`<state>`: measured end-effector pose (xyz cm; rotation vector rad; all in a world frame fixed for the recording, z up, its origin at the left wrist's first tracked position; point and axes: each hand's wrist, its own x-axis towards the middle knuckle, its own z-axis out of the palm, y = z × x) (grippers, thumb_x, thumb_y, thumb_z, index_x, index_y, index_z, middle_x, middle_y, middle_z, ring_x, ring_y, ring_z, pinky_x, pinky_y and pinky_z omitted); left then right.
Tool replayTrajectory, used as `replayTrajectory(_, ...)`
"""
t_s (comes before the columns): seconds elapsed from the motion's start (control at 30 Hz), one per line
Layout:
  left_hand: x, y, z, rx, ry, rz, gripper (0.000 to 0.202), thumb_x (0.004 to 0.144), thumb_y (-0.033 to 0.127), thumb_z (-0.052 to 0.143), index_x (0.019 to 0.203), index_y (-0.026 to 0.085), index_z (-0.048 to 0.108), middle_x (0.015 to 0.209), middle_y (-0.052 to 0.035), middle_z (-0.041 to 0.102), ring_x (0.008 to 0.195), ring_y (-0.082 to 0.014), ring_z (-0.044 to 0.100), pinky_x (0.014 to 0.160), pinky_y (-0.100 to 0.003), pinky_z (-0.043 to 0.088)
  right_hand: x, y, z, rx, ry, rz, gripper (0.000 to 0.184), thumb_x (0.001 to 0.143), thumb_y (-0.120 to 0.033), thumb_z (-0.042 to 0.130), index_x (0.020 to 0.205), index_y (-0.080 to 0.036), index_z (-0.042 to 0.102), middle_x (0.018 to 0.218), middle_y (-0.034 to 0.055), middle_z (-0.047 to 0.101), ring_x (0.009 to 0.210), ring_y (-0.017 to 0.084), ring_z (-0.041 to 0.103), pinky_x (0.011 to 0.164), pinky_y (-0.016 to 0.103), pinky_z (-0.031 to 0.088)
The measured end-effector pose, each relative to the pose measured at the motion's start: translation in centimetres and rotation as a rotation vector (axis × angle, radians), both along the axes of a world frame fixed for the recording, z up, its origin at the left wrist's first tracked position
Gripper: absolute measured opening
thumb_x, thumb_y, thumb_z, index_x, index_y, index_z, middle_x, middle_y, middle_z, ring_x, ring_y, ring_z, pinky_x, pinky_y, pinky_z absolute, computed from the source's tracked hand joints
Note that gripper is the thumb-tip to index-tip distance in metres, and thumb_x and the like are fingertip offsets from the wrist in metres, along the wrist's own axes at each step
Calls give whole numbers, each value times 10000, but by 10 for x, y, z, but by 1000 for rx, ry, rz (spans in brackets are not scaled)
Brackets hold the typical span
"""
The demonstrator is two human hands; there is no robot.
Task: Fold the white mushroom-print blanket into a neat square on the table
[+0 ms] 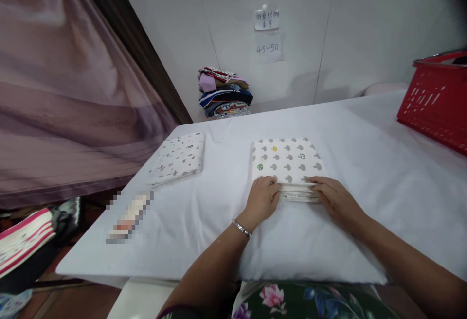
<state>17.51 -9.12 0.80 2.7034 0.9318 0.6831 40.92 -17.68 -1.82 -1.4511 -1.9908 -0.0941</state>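
Observation:
In front of me on the white-covered table lies a folded white cloth [286, 156] printed with grey mushroom-like shapes, a few of them yellow or green. Its near edge shows several stacked layers. My left hand [263, 196], with a silver bracelet at the wrist, is closed on the near left corner. At the near right corner my right hand [336, 198] grips the same cloth, fingers on top; its thumb is partly hidden. Farther left rests a second folded cloth [179, 157], white with a small dark print, apart from both hands.
A pixelated, unrecognisable object [129, 218] lies on the left of the table [204, 231]. Behind the far edge is a pile of folded clothes [225, 94] by the wall. A red basket [436, 102] stands at the right, and a pinkish curtain [73, 80] hangs at the left.

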Motion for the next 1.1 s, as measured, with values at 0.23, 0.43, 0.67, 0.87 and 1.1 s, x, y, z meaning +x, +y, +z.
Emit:
replayTrajectory(0.23,2,0,-2,-40,-27,43,176,823,130,519,908,229,637,927,-24,556,867,-178,495,780,-348,418,-2,0,1,-20,9,-17,158,898,-224,385,929,-222,540,1177,65,574,1075,224,534,871,408,458)
replayTrajectory(0.43,-1,-2,-5,11,-129,-1,194,831,115,490,942,213,616,1033,-37,559,957,-173,496,848,-345,405,0,1,-4,36,-74,-3,154,902,-190,386,940,-215,534,1126,68,602,1040,218,553,868,414,452)
replayTrajectory(0.67,-8,0,-9,181,7,-80,199,871,102,415,956,192,571,946,-39,610,905,-171,529,838,-349,396,1,0,-2,48,-83,49,287,895,-203,426,1175,-231,484,1106,63,617,1004,216,580,876,416,463)
replayTrajectory(0.87,-6,3,-12,249,64,-57,193,839,51,414,917,171,544,887,-38,609,859,-170,523,831,-342,389,3,1,-2,97,-146,57,312,896,-177,420,1182,-227,534,1117,75,621,1008,217,578,844,404,483)
replayTrajectory(1.1,-3,4,-14,227,89,-46,262,821,22,384,988,175,517,900,-42,597,868,-177,516,798,-339,396,3,6,15,2,-153,109,263,894,-187,409,1038,-208,629,1025,78,631,919,217,580,756,364,494)
